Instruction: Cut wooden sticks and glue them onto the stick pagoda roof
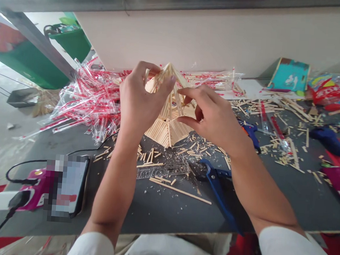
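Observation:
A cone-shaped model built of thin wooden sticks stands on the dark grey table. My left hand is closed round the model's peak, with its fingers wrapped over the top. My right hand pinches a slanted stick on the right side of the model with thumb and fingers. Short cut sticks lie scattered round the base. A clear ruler and a long loose stick lie in front of the model.
A heap of red-and-clear stick wrappers lies at left. Blue-handled cutters sit by my right forearm. A phone and a pink glue gun with cables are at front left. Blue glue guns, packets and stick scraps cover the right.

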The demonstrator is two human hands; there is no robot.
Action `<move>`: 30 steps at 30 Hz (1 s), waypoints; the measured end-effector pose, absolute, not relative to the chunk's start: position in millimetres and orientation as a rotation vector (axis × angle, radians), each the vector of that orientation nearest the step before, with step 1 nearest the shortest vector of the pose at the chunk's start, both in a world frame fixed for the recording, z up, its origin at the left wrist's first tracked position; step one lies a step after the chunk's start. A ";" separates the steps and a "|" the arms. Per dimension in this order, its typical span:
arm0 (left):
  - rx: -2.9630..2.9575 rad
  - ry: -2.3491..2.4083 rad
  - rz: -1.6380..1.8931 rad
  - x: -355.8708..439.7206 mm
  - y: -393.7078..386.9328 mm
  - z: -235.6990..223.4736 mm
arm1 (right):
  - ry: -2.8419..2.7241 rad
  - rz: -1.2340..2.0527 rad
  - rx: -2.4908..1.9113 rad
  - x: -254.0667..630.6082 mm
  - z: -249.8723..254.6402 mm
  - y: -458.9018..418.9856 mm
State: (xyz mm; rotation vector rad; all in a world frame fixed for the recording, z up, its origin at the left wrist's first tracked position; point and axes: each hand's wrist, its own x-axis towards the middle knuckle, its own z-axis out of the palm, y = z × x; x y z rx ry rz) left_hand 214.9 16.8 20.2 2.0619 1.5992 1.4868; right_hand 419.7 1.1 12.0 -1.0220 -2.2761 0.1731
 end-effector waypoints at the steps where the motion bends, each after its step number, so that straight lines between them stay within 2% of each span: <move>1: 2.044 1.575 1.507 214.8 17.4 20.1 | -2.274 0.156 -1.016 418.9 10.4 1.6; 7: 2.012 1.545 1.617 214.9 19.9 21.3 | -2.267 0.105 -1.005 414.8 5.6 0.3; 30: 2.045 1.643 1.498 218.6 11.8 28.4 | -2.233 0.153 -1.011 411.0 6.5 -2.7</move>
